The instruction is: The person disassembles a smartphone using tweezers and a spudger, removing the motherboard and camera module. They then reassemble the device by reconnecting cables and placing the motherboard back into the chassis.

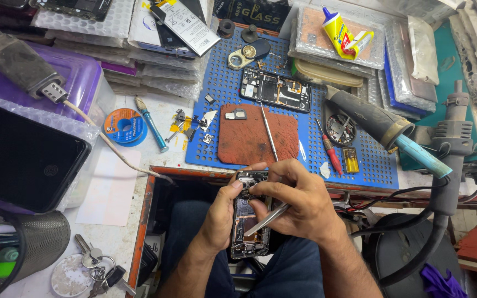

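Opened phone between both hands' fingers.

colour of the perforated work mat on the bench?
Blue, with a grid of small holes; the perforated mat shows clearly in the head view.

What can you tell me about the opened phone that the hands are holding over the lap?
The opened phone is a slim dark slab with its back cover off, so boards, small metal parts and a purplish inner area show. It stands nearly upright in the picture, below the edge of the workbench and above the person's blue trousers. The left hand grips its left side, thumb on the upper part. The right hand rests on its right side and holds metal tweezers slanted across its middle.
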